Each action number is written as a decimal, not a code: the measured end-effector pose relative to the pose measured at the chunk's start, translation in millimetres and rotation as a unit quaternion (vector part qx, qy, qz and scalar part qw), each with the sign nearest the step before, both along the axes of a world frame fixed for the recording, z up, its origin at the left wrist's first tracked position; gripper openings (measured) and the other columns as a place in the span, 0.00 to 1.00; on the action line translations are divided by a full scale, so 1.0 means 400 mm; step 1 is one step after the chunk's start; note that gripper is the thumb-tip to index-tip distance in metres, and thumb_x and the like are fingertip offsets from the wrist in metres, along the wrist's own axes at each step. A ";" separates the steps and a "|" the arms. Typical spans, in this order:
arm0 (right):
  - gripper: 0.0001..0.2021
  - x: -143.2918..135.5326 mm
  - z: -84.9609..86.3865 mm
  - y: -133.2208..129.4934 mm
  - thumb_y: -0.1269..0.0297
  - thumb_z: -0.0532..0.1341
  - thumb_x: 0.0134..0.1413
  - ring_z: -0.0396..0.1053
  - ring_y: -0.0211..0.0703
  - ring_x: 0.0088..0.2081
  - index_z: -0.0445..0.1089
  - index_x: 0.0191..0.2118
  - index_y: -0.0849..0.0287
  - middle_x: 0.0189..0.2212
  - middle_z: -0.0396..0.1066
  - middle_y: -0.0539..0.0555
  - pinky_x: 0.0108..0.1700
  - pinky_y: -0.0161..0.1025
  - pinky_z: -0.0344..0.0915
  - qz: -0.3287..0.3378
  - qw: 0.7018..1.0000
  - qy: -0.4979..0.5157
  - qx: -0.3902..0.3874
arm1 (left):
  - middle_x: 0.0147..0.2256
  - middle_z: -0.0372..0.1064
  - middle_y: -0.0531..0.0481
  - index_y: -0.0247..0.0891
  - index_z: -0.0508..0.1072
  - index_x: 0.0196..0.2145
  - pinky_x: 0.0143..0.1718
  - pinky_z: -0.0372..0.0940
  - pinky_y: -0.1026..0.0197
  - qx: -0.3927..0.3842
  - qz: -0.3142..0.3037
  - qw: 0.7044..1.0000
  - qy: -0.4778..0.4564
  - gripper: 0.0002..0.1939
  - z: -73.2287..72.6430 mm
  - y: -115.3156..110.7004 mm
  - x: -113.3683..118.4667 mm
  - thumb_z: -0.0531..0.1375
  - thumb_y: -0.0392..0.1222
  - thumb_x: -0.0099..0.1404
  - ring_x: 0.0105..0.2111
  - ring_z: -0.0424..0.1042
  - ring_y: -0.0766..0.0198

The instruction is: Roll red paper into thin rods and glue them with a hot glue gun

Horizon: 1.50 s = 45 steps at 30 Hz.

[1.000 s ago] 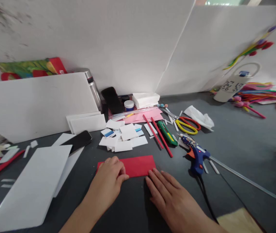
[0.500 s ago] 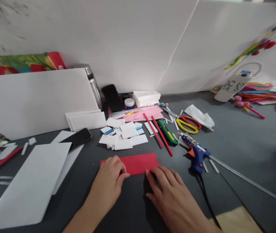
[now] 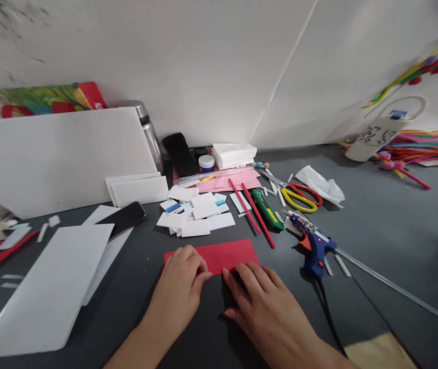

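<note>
A strip of red paper [image 3: 224, 253] lies flat on the dark table in front of me. My left hand [image 3: 182, 279] covers its left end, fingers curled together and thumb at the near edge, gripping the paper. Along the near edge towards the right end rests my right hand [image 3: 267, 302], its fingers stretched out and apart, the fingertips touching the paper. Just beyond the strip is a loose pile of small white cards [image 3: 196, 215]. Two thin red sticks [image 3: 257, 215] and a green utility knife [image 3: 267, 209] lie beyond its right end.
To the right, a blue glue gun [image 3: 317, 251] holds a long glue stick, its cord trailing towards me. Scissors [image 3: 299, 200] and crumpled tissue [image 3: 321, 184] lie behind it. White boards [image 3: 50, 292] and a black phone [image 3: 126, 218] are at left. A bottle [image 3: 376, 136] stands far right.
My right hand has slid slightly left along the near edge of the red paper. The left hand keeps its place on the paper's left end. The view has shifted a little.
</note>
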State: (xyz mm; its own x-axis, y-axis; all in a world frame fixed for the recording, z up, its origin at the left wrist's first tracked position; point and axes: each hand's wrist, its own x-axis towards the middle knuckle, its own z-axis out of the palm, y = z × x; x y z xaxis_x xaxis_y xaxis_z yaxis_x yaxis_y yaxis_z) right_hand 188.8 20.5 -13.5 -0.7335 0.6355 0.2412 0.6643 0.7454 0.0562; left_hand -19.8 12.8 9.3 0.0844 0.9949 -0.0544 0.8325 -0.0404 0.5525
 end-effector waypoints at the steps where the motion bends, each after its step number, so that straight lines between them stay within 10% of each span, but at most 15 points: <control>1: 0.28 -0.001 0.002 -0.001 0.46 0.64 0.57 0.64 0.53 0.49 0.68 0.57 0.59 0.50 0.70 0.58 0.49 0.50 0.59 -0.005 1.000 0.004 -0.004 | 0.36 0.67 0.49 0.39 0.70 0.32 0.43 0.58 0.52 -0.007 0.002 1.000 0.006 0.06 0.003 -0.003 -0.014 0.57 0.37 0.68 0.39 0.64 0.56; 18: 0.30 -0.017 0.001 0.009 0.44 0.66 0.53 0.63 0.54 0.47 0.71 0.53 0.64 0.46 0.72 0.60 0.53 0.51 0.55 0.016 0.999 0.013 0.049 | 0.32 0.67 0.49 0.39 0.70 0.26 0.39 0.61 0.53 -0.082 0.051 0.992 0.078 0.11 0.037 -0.033 -0.143 0.56 0.42 0.66 0.37 0.67 0.55; 28: 0.06 -0.023 0.020 0.036 0.68 0.65 0.55 0.63 0.50 0.42 0.74 0.39 0.61 0.44 0.71 0.57 0.47 0.47 0.58 0.097 0.995 -0.009 -0.006 | 0.37 0.70 0.45 0.36 0.73 0.38 0.42 0.67 0.53 0.121 -0.180 0.956 0.200 0.14 0.034 -0.039 -0.020 0.53 0.23 0.61 0.38 0.68 0.55; 45: 0.02 -0.030 0.058 0.085 0.73 0.59 0.60 0.60 0.47 0.32 0.69 0.37 0.62 0.33 0.68 0.55 0.34 0.44 0.53 0.159 0.987 -0.014 -0.021 | 0.39 0.73 0.42 0.34 0.73 0.44 0.38 0.69 0.56 0.237 -0.186 0.914 0.272 0.16 -0.028 -0.050 -0.027 0.47 0.29 0.69 0.38 0.71 0.56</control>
